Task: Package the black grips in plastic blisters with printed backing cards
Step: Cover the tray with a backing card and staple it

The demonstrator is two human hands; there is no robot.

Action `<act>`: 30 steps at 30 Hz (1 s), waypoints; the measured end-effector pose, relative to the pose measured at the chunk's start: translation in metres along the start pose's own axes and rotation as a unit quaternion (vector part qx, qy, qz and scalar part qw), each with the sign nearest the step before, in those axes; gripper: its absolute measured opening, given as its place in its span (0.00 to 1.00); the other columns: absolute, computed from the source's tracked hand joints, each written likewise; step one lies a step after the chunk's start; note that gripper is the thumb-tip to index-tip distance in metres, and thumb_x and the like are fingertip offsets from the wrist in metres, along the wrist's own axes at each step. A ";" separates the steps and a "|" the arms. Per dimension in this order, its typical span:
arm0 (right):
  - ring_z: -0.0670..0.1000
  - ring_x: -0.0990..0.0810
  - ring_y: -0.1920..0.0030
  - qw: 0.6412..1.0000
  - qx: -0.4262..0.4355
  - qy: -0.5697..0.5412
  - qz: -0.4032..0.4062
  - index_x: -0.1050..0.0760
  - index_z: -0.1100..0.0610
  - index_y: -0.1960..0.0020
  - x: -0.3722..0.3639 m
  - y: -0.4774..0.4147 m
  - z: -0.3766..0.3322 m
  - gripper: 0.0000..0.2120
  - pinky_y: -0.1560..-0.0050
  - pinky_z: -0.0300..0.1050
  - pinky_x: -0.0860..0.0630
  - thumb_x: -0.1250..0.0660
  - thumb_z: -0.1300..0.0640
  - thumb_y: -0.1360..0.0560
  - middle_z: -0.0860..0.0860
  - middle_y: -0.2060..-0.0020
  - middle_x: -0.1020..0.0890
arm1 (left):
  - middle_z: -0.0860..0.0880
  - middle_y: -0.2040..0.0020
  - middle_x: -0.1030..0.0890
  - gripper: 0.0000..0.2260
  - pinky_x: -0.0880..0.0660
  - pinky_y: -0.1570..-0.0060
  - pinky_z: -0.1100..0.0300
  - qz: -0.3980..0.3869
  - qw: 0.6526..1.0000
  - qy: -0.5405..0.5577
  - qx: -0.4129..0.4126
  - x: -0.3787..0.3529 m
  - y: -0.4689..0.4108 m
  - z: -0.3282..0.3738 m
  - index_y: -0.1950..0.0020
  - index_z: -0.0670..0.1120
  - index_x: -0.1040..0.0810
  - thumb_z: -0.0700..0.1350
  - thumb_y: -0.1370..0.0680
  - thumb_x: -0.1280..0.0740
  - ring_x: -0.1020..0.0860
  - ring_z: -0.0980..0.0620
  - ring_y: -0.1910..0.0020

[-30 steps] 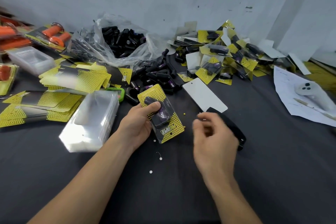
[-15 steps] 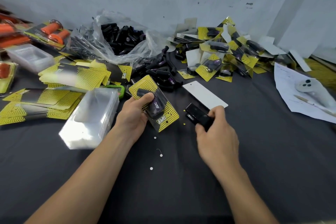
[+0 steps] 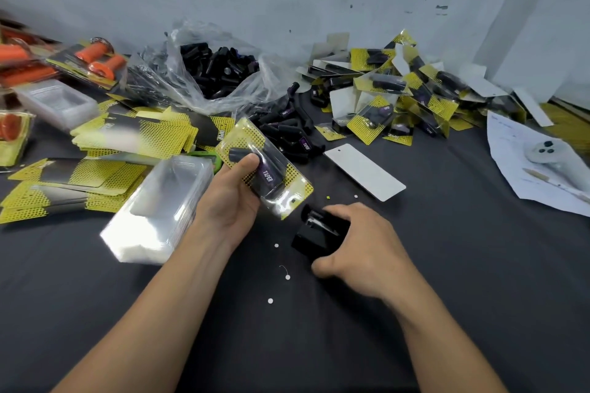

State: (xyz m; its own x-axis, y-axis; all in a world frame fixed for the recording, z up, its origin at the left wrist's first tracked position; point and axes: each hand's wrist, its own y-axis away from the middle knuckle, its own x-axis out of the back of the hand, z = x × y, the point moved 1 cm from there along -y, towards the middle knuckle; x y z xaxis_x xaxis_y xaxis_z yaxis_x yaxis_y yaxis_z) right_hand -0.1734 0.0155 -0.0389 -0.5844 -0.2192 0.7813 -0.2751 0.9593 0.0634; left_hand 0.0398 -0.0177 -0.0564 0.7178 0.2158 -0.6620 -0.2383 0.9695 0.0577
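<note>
Your left hand [image 3: 228, 201] grips the blister pack [image 3: 277, 183], thumb on the black grip [image 3: 266, 171] sealed against its yellow card. Your right hand [image 3: 364, 252] is curled round a black stapler [image 3: 316, 234] just near-right of the pack. Empty blisters [image 3: 159, 210] are stacked to the left; finished packs [image 3: 399, 96] lie far right.

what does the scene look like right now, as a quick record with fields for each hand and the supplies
left hand: holds a filled pack, thumb over the grip inside
right hand: grips a black stapler near the pack's lower end
empty blisters: stacked left of the left hand
backing cards: spread at far left
loose grips: in a clear bag by the wall
finished packs: heap at back right
white card: flat on the table
</note>
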 end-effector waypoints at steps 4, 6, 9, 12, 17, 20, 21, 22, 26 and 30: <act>0.40 0.19 0.53 0.994 0.014 -0.106 -0.015 0.24 0.40 0.44 -0.010 -0.001 -0.012 0.33 0.56 0.39 0.21 0.22 0.42 0.48 0.39 0.52 0.18 | 0.42 0.42 0.17 0.24 0.22 0.39 0.44 -0.030 0.999 -0.007 0.015 0.000 0.002 0.005 0.28 0.43 0.26 0.44 0.25 0.32 0.16 0.45 0.47; 0.40 0.18 0.52 0.988 0.006 -0.151 -0.019 0.27 0.39 0.43 -0.012 -0.003 -0.018 0.35 0.53 0.43 0.18 0.21 0.42 0.48 0.38 0.51 0.17 | 0.42 0.42 0.17 0.24 0.22 0.38 0.42 -0.033 0.999 -0.013 0.028 0.002 0.003 0.004 0.29 0.43 0.25 0.45 0.25 0.31 0.16 0.44 0.47; 0.43 0.16 0.50 0.978 0.005 -0.208 -0.016 0.25 0.40 0.43 -0.015 -0.008 -0.021 0.34 0.48 0.50 0.17 0.19 0.44 0.48 0.41 0.49 0.15 | 0.42 0.47 0.14 0.21 0.18 0.46 0.46 -0.050 0.998 -0.023 0.026 0.002 0.003 0.000 0.34 0.41 0.21 0.44 0.26 0.29 0.15 0.45 0.50; 0.44 0.15 0.51 0.972 0.003 -0.235 -0.003 0.23 0.42 0.46 -0.020 -0.010 -0.024 0.32 0.48 0.50 0.17 0.18 0.43 0.48 0.40 0.51 0.14 | 0.41 0.47 0.14 0.25 0.18 0.42 0.44 -0.056 0.998 -0.020 0.019 0.002 0.004 0.000 0.34 0.40 0.22 0.45 0.30 0.25 0.15 0.44 0.49; 0.41 0.16 0.55 0.967 0.001 -0.254 0.009 0.21 0.42 0.48 -0.023 -0.011 -0.025 0.30 0.55 0.39 0.23 0.19 0.42 0.49 0.39 0.54 0.14 | 0.41 0.47 0.16 0.25 0.21 0.38 0.42 -0.050 0.998 -0.021 0.021 0.002 0.003 0.000 0.31 0.39 0.23 0.44 0.27 0.29 0.16 0.44 0.50; 0.41 0.16 0.54 0.969 -0.005 -0.248 0.009 0.21 0.43 0.48 -0.023 -0.012 -0.025 0.30 0.54 0.40 0.23 0.19 0.41 0.49 0.40 0.54 0.14 | 0.42 0.48 0.15 0.22 0.21 0.40 0.42 -0.058 0.998 -0.029 0.019 0.001 0.004 0.001 0.33 0.40 0.23 0.44 0.26 0.30 0.16 0.45 0.51; 0.42 0.16 0.53 0.970 -0.007 -0.244 0.009 0.21 0.43 0.48 -0.023 -0.012 -0.025 0.31 0.53 0.42 0.22 0.19 0.41 0.49 0.40 0.54 0.14 | 0.42 0.48 0.15 0.22 0.20 0.41 0.42 -0.061 0.997 -0.034 0.019 0.001 0.004 0.001 0.32 0.40 0.23 0.44 0.26 0.30 0.15 0.45 0.52; 0.43 0.16 0.52 0.971 -0.010 -0.240 0.008 0.21 0.43 0.48 -0.022 -0.012 -0.025 0.31 0.51 0.44 0.20 0.19 0.41 0.50 0.41 0.53 0.14 | 0.42 0.48 0.15 0.22 0.18 0.43 0.43 -0.065 0.997 -0.038 0.017 0.001 0.004 0.002 0.32 0.40 0.23 0.44 0.26 0.30 0.15 0.45 0.52; 0.46 0.16 0.49 0.975 -0.018 -0.219 0.000 0.21 0.44 0.46 -0.022 -0.010 -0.024 0.33 0.47 0.50 0.18 0.19 0.41 0.50 0.42 0.52 0.14 | 0.42 0.50 0.14 0.22 0.17 0.55 0.49 -0.071 0.997 -0.042 0.005 0.002 0.006 0.003 0.33 0.39 0.23 0.42 0.27 0.28 0.14 0.46 0.55; 0.47 0.17 0.46 0.978 -0.024 -0.208 0.000 0.22 0.45 0.44 -0.021 -0.008 -0.024 0.35 0.45 0.49 0.19 0.19 0.40 0.49 0.43 0.50 0.15 | 0.42 0.49 0.14 0.19 0.17 0.56 0.50 -0.074 0.996 -0.045 0.004 0.002 0.006 0.002 0.36 0.39 0.21 0.41 0.26 0.28 0.14 0.46 0.54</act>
State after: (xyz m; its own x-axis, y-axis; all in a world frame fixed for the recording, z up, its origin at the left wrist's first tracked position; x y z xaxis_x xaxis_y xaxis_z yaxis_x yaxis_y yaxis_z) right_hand -0.1405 0.0163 -0.0405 -0.8470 -0.2622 0.4625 -0.2440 0.9646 0.1000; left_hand 0.0414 -0.0110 -0.0563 0.7999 0.0803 -0.5947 -0.1214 0.9922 -0.0293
